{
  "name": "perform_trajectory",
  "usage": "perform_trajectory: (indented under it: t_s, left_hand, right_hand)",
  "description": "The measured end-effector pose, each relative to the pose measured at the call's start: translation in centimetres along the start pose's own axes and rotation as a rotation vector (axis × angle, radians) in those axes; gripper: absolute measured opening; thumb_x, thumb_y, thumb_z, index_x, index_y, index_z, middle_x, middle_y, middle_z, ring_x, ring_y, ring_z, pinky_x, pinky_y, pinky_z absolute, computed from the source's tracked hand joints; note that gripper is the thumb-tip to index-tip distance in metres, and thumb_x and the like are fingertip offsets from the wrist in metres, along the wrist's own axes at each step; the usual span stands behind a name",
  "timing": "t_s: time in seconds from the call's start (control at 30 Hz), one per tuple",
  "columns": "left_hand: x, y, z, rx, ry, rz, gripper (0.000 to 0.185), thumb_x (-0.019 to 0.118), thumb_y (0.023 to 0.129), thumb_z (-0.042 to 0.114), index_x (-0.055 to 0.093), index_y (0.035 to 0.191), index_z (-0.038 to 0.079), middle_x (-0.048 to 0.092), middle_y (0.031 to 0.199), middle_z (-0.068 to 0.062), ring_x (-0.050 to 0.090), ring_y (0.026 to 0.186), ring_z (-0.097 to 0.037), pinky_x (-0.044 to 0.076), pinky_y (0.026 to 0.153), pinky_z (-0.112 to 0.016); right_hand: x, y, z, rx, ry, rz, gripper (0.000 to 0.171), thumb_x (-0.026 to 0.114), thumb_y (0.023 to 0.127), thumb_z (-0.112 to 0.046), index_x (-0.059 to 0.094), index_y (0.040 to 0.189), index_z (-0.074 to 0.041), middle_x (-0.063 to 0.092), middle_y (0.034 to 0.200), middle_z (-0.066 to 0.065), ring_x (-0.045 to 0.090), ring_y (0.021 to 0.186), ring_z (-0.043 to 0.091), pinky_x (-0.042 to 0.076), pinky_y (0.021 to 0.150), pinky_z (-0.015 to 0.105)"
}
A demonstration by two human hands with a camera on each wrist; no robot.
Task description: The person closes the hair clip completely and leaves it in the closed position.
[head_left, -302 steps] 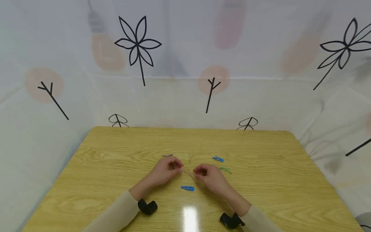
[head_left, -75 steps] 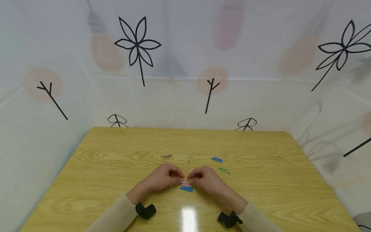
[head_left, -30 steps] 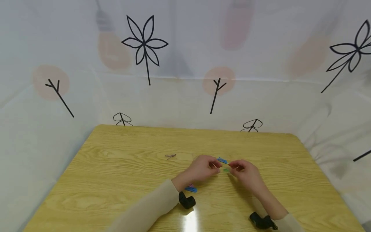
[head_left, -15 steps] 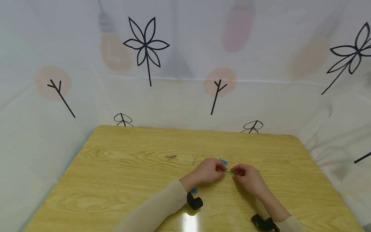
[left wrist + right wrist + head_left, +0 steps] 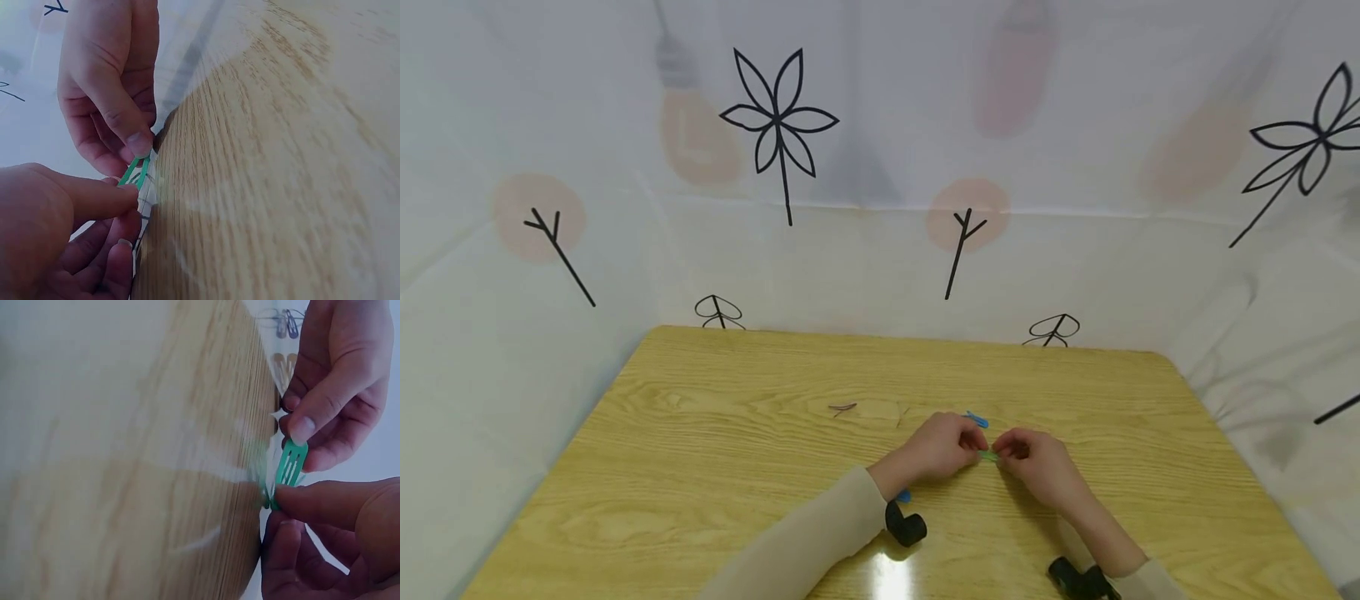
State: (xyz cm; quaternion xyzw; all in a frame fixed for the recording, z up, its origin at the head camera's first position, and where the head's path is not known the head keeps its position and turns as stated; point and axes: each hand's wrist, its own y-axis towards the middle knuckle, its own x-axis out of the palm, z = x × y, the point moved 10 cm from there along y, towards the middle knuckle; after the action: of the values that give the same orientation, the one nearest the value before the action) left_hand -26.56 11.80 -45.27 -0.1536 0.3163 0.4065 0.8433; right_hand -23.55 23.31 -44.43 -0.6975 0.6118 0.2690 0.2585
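Note:
A green snap hair clip (image 5: pixel 989 457) is held low over the table between both hands. In the left wrist view, my left hand (image 5: pixel 69 219) pinches one end of the clip (image 5: pixel 143 170) between thumb and finger. The thumb and fingers of my right hand (image 5: pixel 1037 467) grip its other end. The right wrist view shows the slotted face of the clip (image 5: pixel 291 461), with my left hand (image 5: pixel 344 381) at the top end and my right hand (image 5: pixel 350 525) at the bottom. Just beyond my left hand (image 5: pixel 942 446) lies a blue hair clip (image 5: pixel 977 420).
Another blue hair clip (image 5: pixel 903 496) is mostly hidden by my left wrist. A dark forked hairpin (image 5: pixel 842 407) and a thin, faint pin (image 5: pixel 902 415) lie farther back on the wooden table (image 5: pixel 737 467). A patterned cloth (image 5: pixel 865 267) hangs behind the table.
The pink clip was brought beside the nearer blue clip, and my left forearm now covers it. Both hands then moved right, took hold of the green clip and shifted it slightly toward me.

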Motion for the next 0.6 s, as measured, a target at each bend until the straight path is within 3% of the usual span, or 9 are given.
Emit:
perform_trajectory:
  t_s: [0.13,0.37,0.6]
  left_hand:
    - [-0.3,-0.1,-0.1,0.019,-0.022,0.024,0.012,0.069,0.092,0.004,0.074,0.093,0.015,0.061,0.080,0.015,0.055,0.073,0.002,0.046,0.069,-0.016]
    - [-1.6,-0.9,-0.3,0.015,-0.148,0.078,0.012,0.068,0.092,0.005,0.075,0.093,0.015,0.063,0.082,0.014,0.056,0.073,0.000,0.048,0.068,-0.019]
    - [-2.9,-1.8,-0.2,0.028,-0.158,0.107,0.007,0.070,0.093,0.009,0.075,0.095,0.015,0.064,0.083,0.015,0.057,0.074,0.001,0.048,0.068,-0.020]
  right_hand:
    - [0.2,-0.2,0.0,0.026,0.023,-0.012,0.010,0.069,0.090,0.001,0.071,0.098,-0.004,0.067,0.087,0.001,0.059,0.078,0.016,0.048,0.065,0.027]
    - [-0.1,-0.3,-0.5,0.037,0.044,0.027,0.011,0.066,0.094,-0.004,0.073,0.103,-0.005,0.070,0.095,0.003,0.060,0.081,0.017,0.048,0.064,0.028]
    - [0.1,-0.3,-1.3,0.013,0.054,0.046,0.015,0.066,0.097,-0.011,0.071,0.110,-0.006,0.069,0.094,0.002,0.062,0.080,0.016,0.049,0.064,0.028]
